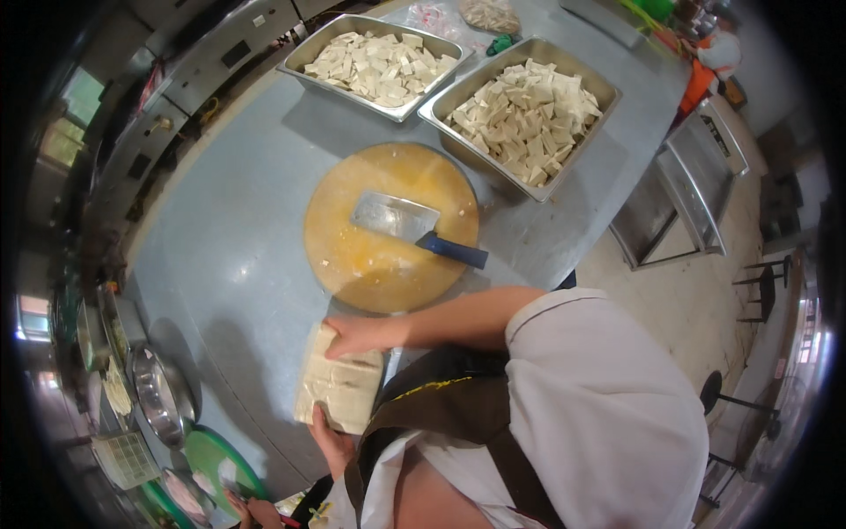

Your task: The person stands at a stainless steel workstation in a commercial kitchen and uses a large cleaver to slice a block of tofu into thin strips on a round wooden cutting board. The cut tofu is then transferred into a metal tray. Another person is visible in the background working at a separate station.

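Pale tofu (339,381) in a thick slab is between my two hands at the table's near edge, close against my apron. My right hand (348,337) reaches across and grips its far end, thumb on top. At the near end, my left hand (330,441) holds the corner, its thumb over the top face and its fingers partly hidden below. Just beyond lies a round yellow cutting board (352,273) with small white crumbs. A cleaver (397,216) with a blue handle rests flat on that board, touched by neither hand.
Two steel trays, one at the far left (295,72) and one at the far right (436,113), hold cut pale pieces. A steel bowl (163,397) and green board (233,458) are at lower left. Another person's hand (256,511) works there. A metal frame (674,207) stands right.
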The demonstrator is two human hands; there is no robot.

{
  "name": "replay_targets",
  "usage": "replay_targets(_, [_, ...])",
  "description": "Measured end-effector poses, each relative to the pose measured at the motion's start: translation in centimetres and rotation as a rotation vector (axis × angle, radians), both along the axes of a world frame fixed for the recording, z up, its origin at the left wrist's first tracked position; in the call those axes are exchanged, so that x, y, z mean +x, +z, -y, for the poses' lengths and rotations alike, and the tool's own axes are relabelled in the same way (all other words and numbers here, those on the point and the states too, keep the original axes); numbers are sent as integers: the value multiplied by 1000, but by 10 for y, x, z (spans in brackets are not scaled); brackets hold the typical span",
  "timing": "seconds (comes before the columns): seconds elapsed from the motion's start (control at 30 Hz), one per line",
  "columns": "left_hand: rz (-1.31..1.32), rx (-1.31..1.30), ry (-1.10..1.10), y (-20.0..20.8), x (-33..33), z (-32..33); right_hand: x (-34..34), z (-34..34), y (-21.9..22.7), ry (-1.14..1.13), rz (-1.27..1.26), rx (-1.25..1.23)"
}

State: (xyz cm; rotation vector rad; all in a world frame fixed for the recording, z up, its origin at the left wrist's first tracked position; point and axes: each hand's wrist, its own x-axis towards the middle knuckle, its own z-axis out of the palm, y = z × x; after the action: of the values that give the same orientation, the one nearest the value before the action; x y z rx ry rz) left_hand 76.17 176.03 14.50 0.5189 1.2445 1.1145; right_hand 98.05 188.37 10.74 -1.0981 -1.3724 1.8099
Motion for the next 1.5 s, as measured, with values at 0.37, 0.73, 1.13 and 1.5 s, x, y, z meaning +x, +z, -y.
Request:
replay_targets(0.37, [-206, -150, -314, -27, 138, -138, 180, -58, 41, -383, 325, 297])
replay_targets(0.73, [-248, -69, -304, -40, 153, -127, 228, 48, -6, -336, 1204, 350])
replay_targets(1.13, [-142, -42, -148, -42, 153, -105, 301, 148, 39, -698, 153, -426])
replay_targets(1.5, [-105, -42, -210, -59, 150, -94, 261, 89, 44, -631, 595, -185])
